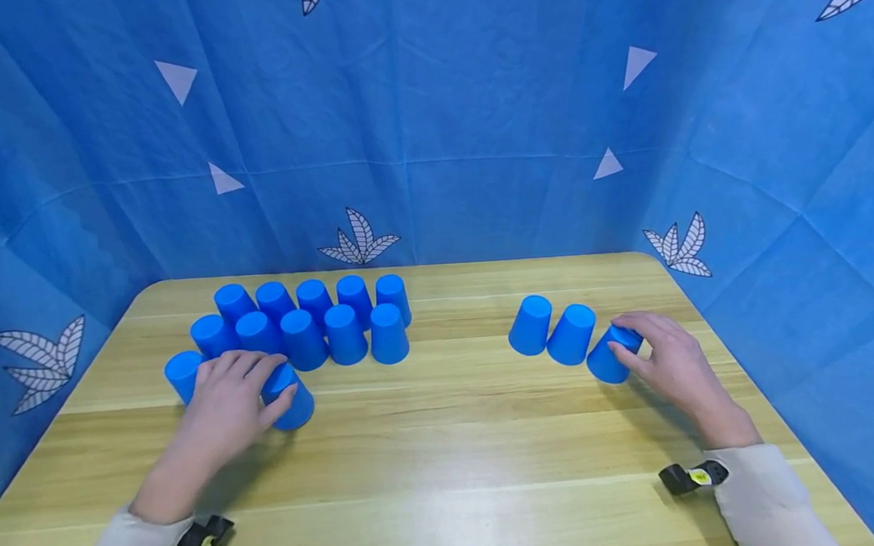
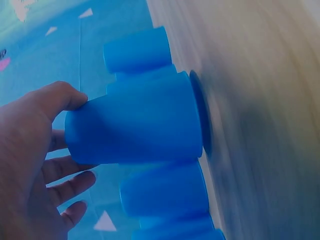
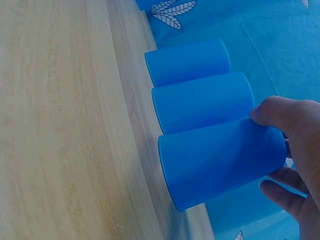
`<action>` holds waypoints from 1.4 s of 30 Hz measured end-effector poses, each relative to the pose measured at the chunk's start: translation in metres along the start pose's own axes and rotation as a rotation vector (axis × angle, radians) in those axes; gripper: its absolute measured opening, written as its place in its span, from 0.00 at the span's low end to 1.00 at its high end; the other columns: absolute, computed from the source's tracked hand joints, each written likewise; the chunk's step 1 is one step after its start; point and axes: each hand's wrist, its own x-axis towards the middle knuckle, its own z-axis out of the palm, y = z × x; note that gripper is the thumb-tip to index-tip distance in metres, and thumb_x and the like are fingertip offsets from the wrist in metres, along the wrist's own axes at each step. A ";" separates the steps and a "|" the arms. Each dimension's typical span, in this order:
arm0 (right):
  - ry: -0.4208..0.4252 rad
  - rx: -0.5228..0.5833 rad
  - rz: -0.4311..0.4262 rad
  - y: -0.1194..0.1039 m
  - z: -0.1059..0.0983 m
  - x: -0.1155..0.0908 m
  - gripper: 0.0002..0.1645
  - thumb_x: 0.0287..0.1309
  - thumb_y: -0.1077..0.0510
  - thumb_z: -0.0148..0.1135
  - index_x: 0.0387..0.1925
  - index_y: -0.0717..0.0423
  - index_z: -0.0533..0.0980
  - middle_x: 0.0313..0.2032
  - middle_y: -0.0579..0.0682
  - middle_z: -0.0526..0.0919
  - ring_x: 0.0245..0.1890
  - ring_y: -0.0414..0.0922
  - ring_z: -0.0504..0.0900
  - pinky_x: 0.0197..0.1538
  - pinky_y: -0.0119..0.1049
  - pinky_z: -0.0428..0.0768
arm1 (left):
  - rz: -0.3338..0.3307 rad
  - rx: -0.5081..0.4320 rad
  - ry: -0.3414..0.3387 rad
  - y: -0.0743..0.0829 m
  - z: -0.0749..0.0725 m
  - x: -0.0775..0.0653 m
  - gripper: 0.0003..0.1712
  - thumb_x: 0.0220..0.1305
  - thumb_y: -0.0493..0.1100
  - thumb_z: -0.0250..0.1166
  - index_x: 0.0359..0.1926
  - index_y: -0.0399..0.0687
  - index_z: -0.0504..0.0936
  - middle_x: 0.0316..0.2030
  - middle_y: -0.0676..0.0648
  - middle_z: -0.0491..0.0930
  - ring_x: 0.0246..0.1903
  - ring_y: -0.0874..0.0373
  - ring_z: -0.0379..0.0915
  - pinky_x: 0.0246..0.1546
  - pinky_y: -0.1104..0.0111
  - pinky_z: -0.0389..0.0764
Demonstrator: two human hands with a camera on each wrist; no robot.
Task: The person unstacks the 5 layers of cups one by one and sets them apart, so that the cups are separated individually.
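Near the front of the left group, my left hand holds an upside-down blue cup by its narrow upper end, between thumb and fingers. In the left wrist view, the wide rim of this cup is close to the wood, with a dark strip beside it. Over on the right, my right hand pinches another inverted blue cup near its top. That cup is the nearest of three in a slanting row, beside the middle cup and the far cup.
Behind the left hand, several inverted blue cups stand in two rows, including a front-row cup and a back-row cup. One more cup is partly hidden by that hand. A blue curtain hangs behind the wooden table.
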 end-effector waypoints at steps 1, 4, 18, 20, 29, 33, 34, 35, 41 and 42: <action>-0.001 0.001 0.002 0.000 0.000 0.000 0.24 0.52 0.61 0.72 0.51 0.62 0.78 0.49 0.63 0.80 0.52 0.64 0.76 0.52 0.62 0.73 | 0.000 0.001 0.004 -0.003 -0.001 -0.001 0.26 0.54 0.50 0.72 0.51 0.41 0.81 0.46 0.39 0.81 0.51 0.38 0.69 0.46 0.43 0.66; -0.002 0.003 0.006 0.001 0.000 -0.001 0.24 0.52 0.61 0.72 0.51 0.62 0.78 0.50 0.63 0.80 0.52 0.63 0.76 0.52 0.62 0.73 | -0.008 -0.004 0.000 -0.010 -0.003 -0.003 0.25 0.55 0.50 0.72 0.51 0.41 0.81 0.45 0.38 0.81 0.50 0.37 0.69 0.46 0.42 0.66; -0.003 0.010 0.007 0.000 0.001 -0.001 0.23 0.53 0.61 0.72 0.51 0.62 0.78 0.50 0.62 0.80 0.52 0.63 0.76 0.52 0.63 0.72 | -0.077 0.005 -0.024 -0.037 -0.007 -0.009 0.26 0.56 0.47 0.71 0.52 0.38 0.79 0.47 0.35 0.79 0.52 0.35 0.66 0.47 0.37 0.61; -0.004 0.012 0.009 0.000 0.001 -0.001 0.23 0.53 0.61 0.72 0.51 0.62 0.78 0.50 0.62 0.80 0.52 0.63 0.76 0.52 0.63 0.72 | -0.085 0.012 -0.029 -0.040 -0.006 -0.010 0.26 0.57 0.48 0.71 0.53 0.38 0.78 0.47 0.34 0.78 0.52 0.34 0.65 0.46 0.37 0.61; -0.004 0.009 0.012 0.000 0.001 -0.001 0.23 0.53 0.61 0.72 0.52 0.62 0.78 0.50 0.63 0.80 0.52 0.64 0.76 0.52 0.63 0.72 | -0.113 0.013 -0.018 -0.046 -0.004 -0.011 0.27 0.59 0.47 0.70 0.55 0.37 0.76 0.49 0.33 0.77 0.54 0.33 0.64 0.46 0.36 0.59; -0.001 0.010 0.010 0.000 0.001 -0.001 0.23 0.53 0.61 0.72 0.52 0.62 0.78 0.50 0.63 0.80 0.53 0.64 0.75 0.52 0.63 0.72 | -0.111 0.010 0.017 -0.046 -0.005 -0.010 0.27 0.58 0.46 0.71 0.55 0.37 0.76 0.49 0.32 0.77 0.54 0.33 0.63 0.46 0.36 0.58; -0.001 0.009 0.012 0.000 0.001 -0.001 0.23 0.53 0.61 0.72 0.52 0.62 0.78 0.50 0.63 0.80 0.53 0.64 0.75 0.52 0.63 0.72 | -0.111 0.011 0.023 -0.046 -0.005 -0.010 0.27 0.58 0.46 0.71 0.55 0.37 0.76 0.49 0.33 0.77 0.54 0.33 0.63 0.46 0.36 0.58; -0.001 0.008 0.014 0.000 0.001 0.000 0.23 0.54 0.60 0.72 0.52 0.62 0.78 0.50 0.63 0.80 0.53 0.64 0.75 0.52 0.63 0.72 | -0.111 0.013 0.029 -0.046 -0.005 -0.010 0.27 0.58 0.46 0.71 0.54 0.37 0.77 0.49 0.33 0.77 0.55 0.33 0.63 0.46 0.36 0.57; -0.004 0.007 0.023 0.000 0.001 -0.001 0.23 0.54 0.60 0.72 0.52 0.62 0.78 0.51 0.63 0.80 0.53 0.64 0.75 0.53 0.63 0.72 | -0.124 0.025 0.027 -0.047 -0.007 -0.010 0.27 0.57 0.46 0.72 0.55 0.38 0.77 0.50 0.33 0.77 0.56 0.32 0.62 0.49 0.34 0.56; -0.002 0.007 0.021 0.000 0.001 -0.001 0.23 0.53 0.60 0.72 0.52 0.62 0.78 0.51 0.63 0.80 0.53 0.64 0.76 0.53 0.63 0.72 | -0.125 0.028 0.026 -0.047 -0.008 -0.010 0.27 0.57 0.45 0.72 0.55 0.38 0.77 0.50 0.33 0.77 0.56 0.32 0.62 0.49 0.34 0.55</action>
